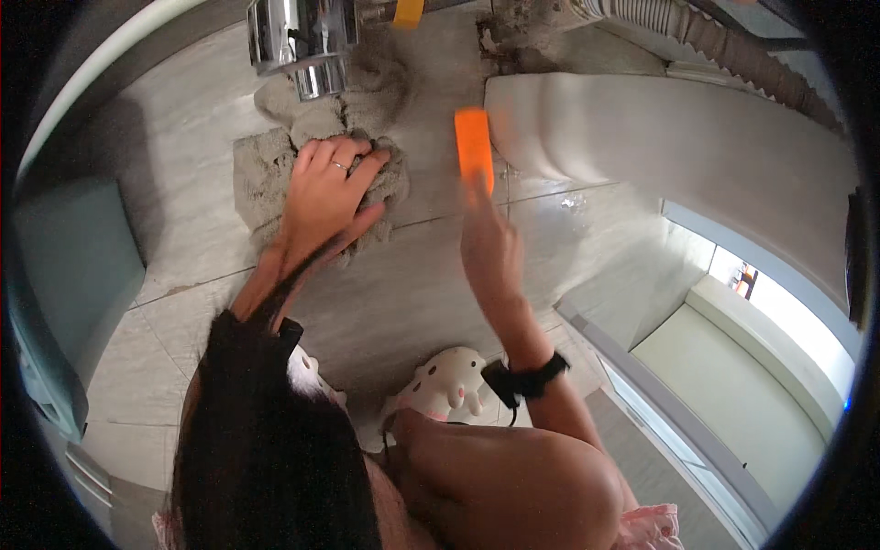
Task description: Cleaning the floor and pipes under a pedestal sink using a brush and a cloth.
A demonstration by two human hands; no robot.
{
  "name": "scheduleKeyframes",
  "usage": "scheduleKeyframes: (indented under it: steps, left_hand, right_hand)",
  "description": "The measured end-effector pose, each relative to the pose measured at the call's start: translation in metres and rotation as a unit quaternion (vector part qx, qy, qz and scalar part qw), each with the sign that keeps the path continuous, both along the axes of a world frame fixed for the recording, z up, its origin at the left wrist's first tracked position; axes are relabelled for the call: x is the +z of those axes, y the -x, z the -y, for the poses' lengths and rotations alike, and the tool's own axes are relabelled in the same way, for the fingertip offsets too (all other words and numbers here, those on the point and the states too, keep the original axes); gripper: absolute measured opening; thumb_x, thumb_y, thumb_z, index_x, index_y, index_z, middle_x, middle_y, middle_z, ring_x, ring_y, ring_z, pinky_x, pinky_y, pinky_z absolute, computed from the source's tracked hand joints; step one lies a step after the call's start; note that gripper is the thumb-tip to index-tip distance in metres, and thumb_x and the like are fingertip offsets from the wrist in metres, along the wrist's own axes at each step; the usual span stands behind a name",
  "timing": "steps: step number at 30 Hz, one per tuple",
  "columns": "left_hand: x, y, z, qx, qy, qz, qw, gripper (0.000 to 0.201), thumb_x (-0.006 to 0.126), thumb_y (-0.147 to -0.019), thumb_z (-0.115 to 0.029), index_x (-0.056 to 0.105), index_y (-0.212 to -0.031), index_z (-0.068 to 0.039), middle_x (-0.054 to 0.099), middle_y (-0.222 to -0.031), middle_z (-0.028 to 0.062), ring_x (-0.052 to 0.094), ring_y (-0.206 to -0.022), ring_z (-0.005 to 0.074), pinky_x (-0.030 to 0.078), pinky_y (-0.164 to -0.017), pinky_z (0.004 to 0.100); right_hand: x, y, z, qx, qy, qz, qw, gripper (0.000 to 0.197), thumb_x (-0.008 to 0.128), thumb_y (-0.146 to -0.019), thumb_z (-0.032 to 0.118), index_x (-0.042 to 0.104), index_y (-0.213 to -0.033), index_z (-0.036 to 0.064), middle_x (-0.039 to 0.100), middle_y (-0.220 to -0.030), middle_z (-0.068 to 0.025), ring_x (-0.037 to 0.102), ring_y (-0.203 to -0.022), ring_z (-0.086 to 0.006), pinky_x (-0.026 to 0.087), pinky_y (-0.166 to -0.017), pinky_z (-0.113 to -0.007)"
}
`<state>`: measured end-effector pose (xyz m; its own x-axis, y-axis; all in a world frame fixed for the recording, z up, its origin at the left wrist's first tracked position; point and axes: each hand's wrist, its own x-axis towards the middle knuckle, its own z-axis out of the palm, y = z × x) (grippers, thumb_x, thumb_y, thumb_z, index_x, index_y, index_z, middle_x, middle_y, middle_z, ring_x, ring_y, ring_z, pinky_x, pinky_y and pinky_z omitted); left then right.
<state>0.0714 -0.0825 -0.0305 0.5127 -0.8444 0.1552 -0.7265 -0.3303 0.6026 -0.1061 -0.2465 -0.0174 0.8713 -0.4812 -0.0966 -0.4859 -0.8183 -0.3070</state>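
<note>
My left hand (328,183) wears a ring and rests on a grey, rough-textured heap (259,174) on the tiled floor. Its fingers are bent a little and its thumb stands apart. The heap is cracked and spreads in clumps below a chrome drain fitting (307,41); I cannot tell what it is made of. To the right, my right hand (492,252) is closed around the lower end of a flat, bright orange tool (473,147). This tool points away from me, above the floor and beside a white curved fixture (660,128). Motion smears the right hand, so the tool's exact kind is unclear.
A ribbed hose (687,32) runs along the far right. Nearer on the right lies a pale framed opening (733,367). A grey-green bin-like object (69,293) stands left. Below are my knee (522,477), white spotted footwear (449,380) and long dark hair hanging over my left arm.
</note>
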Motion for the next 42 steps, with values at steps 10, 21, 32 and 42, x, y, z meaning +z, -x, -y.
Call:
scheduleKeyframes:
  steps: [10, 21, 32, 42]
  left_hand:
    - [-0.003, -0.004, -0.013, 0.001, -0.017, 0.006, 1.000, 0.056, 0.077, -0.064, -0.020, 0.058, -0.115, -0.007, 0.053, -0.110, 0.0090, 0.048, -0.107, 0.0272, 0.036, -0.095, 0.0407]
    - [-0.003, -0.001, -0.002, 0.000, -0.008, -0.006, 1.000, 0.059, 0.077, -0.064, -0.020, 0.057, -0.117, -0.008, 0.053, -0.110, 0.0094, 0.048, -0.109, 0.0276, 0.035, -0.096, 0.0412]
    - [-0.002, -0.001, 0.000, -0.001, -0.009, -0.009, 1.000, 0.058, 0.078, -0.061, -0.019, 0.059, -0.114, -0.007, 0.053, -0.110, 0.0091, 0.048, -0.108, 0.0276, 0.036, -0.095, 0.0417]
    - [0.005, -0.004, -0.005, 0.004, -0.042, 0.013, 0.999, 0.059, 0.079, -0.060, -0.019, 0.058, -0.115, -0.008, 0.053, -0.110, 0.0090, 0.048, -0.107, 0.0275, 0.037, -0.094, 0.0408]
  right_hand:
    - [0.016, -0.016, -0.023, -0.010, 0.045, -0.112, 0.993, 0.066, 0.053, -0.088, 0.007, 0.023, -0.147, 0.0105, 0.059, -0.077, -0.0189, 0.061, -0.061, -0.0331, 0.052, -0.052, -0.041]
    - [0.026, -0.083, 0.002, -0.029, 0.096, -0.144, 0.984, 0.064, 0.049, -0.085, 0.003, 0.023, -0.144, 0.0017, 0.061, -0.078, -0.0222, 0.064, -0.069, -0.0385, 0.053, -0.059, -0.046]
    - [0.012, -0.097, 0.005, -0.005, 0.203, -0.123, 0.971, 0.067, 0.056, -0.084, 0.008, 0.027, -0.142, -0.0065, 0.063, -0.073, -0.0152, 0.066, -0.057, -0.0241, 0.055, -0.050, -0.034]
    - [0.012, -0.099, 0.002, -0.003, 0.137, -0.106, 0.985, 0.072, 0.058, -0.082, 0.012, 0.024, -0.143, -0.0047, 0.062, -0.069, -0.0143, 0.065, -0.055, -0.0265, 0.054, -0.049, -0.036]
